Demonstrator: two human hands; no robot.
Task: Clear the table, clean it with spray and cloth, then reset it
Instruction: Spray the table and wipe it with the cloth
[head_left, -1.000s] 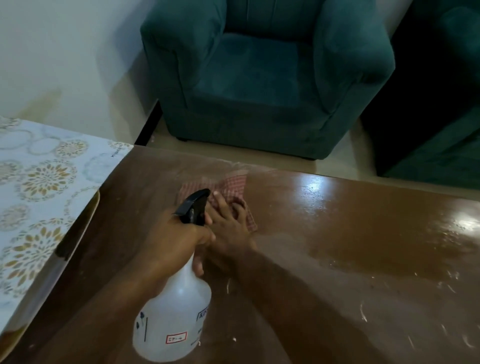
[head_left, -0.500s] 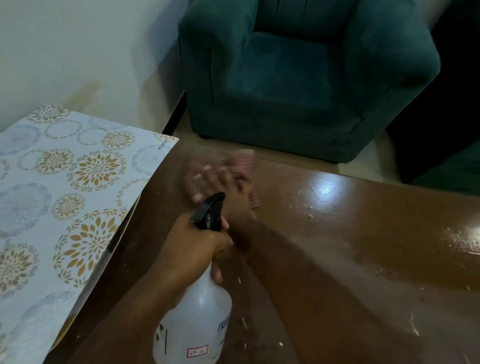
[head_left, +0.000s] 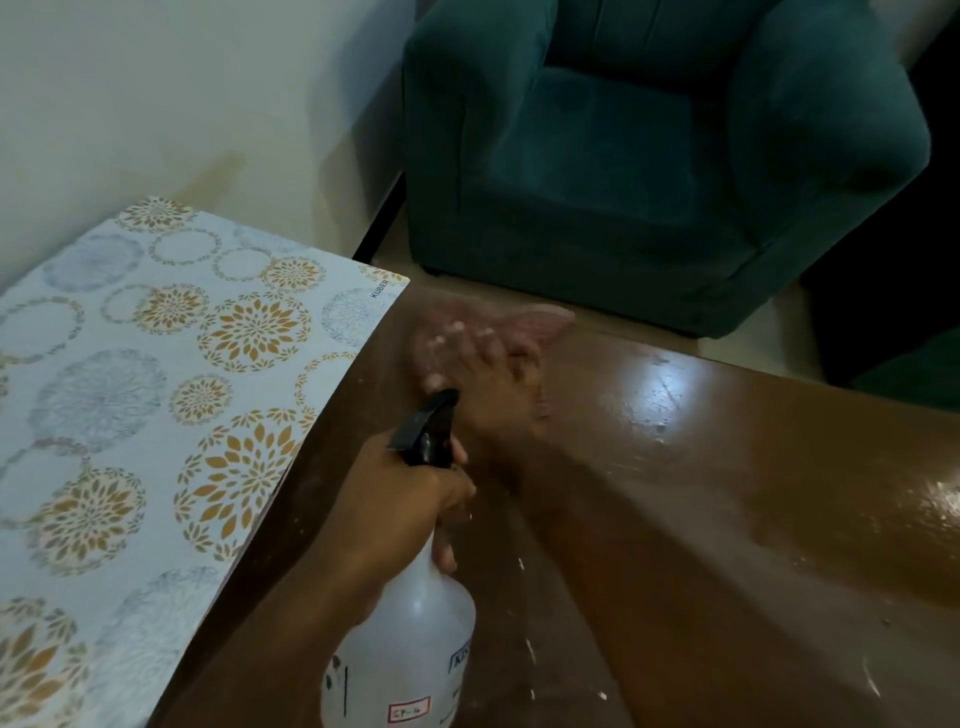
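My left hand wrapped around the neck of the translucent white plastic spray bottle at near centre, my right hand spread flat, blurred, pressing the red checked cloth onto the glossy brown wooden table at its far left corner, floral patterned mat at left.

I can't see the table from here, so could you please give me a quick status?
Left hand holds spray bottle. Right hand presses checked cloth on brown table, blurred. White flecks nearby.
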